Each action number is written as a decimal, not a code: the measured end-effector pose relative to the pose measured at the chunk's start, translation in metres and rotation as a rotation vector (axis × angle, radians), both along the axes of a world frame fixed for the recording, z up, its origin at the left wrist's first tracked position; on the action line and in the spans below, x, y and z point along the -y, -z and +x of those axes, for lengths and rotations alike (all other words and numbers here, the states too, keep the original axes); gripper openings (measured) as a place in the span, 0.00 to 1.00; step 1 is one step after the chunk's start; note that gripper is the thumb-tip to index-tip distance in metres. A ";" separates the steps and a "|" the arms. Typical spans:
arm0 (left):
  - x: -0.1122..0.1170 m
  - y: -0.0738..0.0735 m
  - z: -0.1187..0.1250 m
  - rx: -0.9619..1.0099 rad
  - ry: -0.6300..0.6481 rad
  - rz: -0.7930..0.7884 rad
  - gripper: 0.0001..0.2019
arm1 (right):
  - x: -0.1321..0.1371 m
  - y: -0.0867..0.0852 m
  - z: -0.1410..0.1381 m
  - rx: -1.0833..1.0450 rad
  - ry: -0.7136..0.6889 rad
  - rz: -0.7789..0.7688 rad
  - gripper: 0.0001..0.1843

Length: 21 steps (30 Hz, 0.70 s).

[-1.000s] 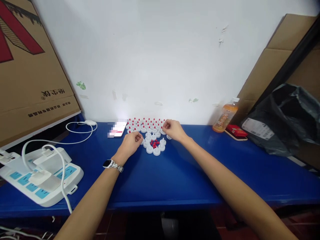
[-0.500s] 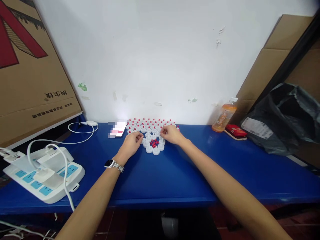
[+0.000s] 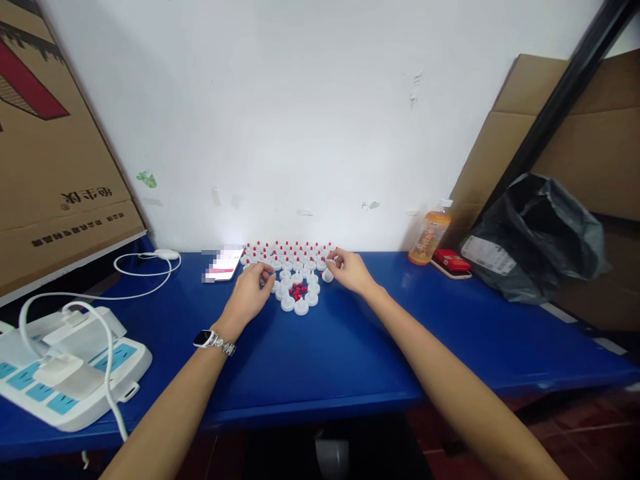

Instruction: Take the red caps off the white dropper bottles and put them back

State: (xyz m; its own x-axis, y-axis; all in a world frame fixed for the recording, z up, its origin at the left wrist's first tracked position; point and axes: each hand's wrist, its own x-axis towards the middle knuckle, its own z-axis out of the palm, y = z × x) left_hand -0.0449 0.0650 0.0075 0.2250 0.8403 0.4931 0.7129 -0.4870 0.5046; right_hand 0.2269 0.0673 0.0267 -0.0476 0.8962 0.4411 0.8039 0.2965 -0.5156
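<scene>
Head view shows me, right of the red pile (image 3: 299, 292), the right hand (image 3: 352, 272) pinching a white cap (image 3: 327, 275); leftward, the left hand (image 3: 249, 292) curled, grip unclear.

Carton (image 3: 65, 157) at left edge of bench (image 3: 320, 360), inverted characters 绝尘侠 (image 3: 87, 195) with ® mark, bottle label (image 3: 429, 240) and bag label (image 3: 489, 255) illegible

A scuffed white wall (image 3: 300, 133) fills the upper middle, a blue table (image 3: 335, 360) crosses below, and red floor (image 3: 593, 415) shows lower right.
</scene>
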 end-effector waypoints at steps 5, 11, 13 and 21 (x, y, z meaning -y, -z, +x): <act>0.015 -0.005 0.017 -0.048 0.026 0.128 0.09 | 0.012 0.005 -0.002 0.168 -0.040 -0.035 0.09; 0.019 -0.023 0.038 -0.103 0.109 0.210 0.09 | 0.014 0.007 -0.005 0.189 -0.019 -0.070 0.11; 0.014 -0.029 0.046 -0.101 0.126 0.209 0.09 | 0.012 0.009 -0.003 0.119 -0.018 -0.086 0.10; 0.018 -0.025 0.055 0.071 0.238 0.149 0.16 | 0.026 0.008 -0.026 -0.780 -0.229 -0.178 0.22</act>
State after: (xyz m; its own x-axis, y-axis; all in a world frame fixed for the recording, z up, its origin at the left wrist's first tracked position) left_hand 0.0096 0.0473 0.0321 0.3678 0.6850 0.6289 0.5346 -0.7091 0.4597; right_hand 0.2011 0.0417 0.0186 0.0238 0.9609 0.2758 0.1266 0.2708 -0.9543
